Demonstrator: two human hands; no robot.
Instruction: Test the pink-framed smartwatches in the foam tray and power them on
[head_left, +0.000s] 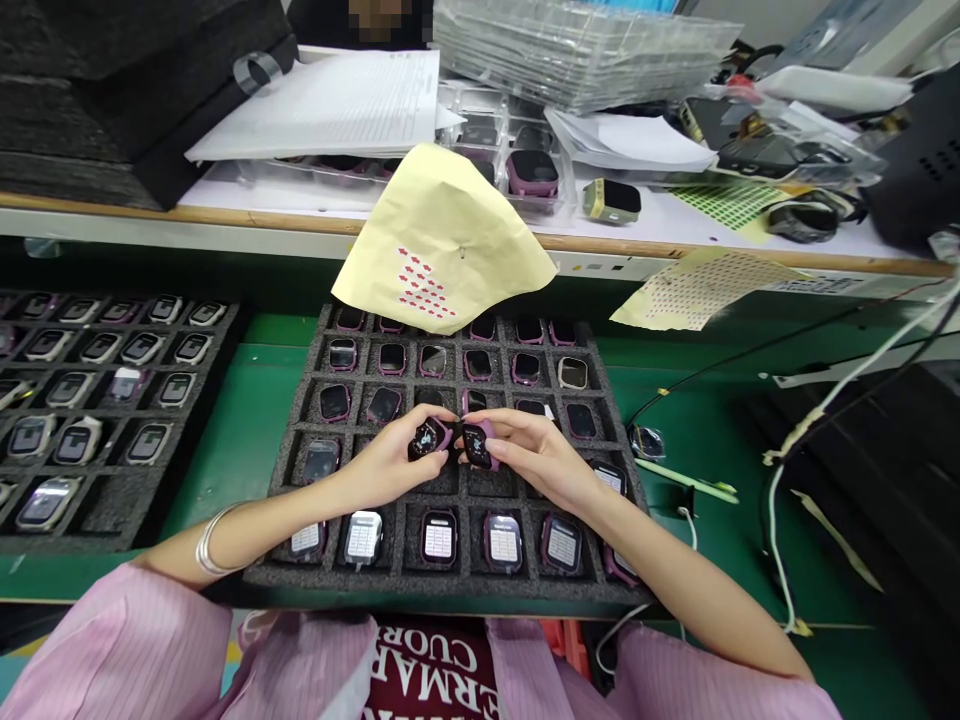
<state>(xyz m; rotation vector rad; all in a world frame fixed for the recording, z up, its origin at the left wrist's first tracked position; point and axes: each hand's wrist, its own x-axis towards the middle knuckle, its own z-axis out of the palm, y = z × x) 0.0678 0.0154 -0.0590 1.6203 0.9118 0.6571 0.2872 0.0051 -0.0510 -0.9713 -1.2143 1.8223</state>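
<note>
A purple watch [426, 439], pinched in my left hand [396, 456], lies just left of a second watch [476, 445], pinched in my right hand [546, 458], above the foam tray [466, 588] on the desk [274, 362]; whether they touch, I cannot tell.

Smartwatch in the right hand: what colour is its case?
Purple; the smartwatch shows best in the head view.
</note>
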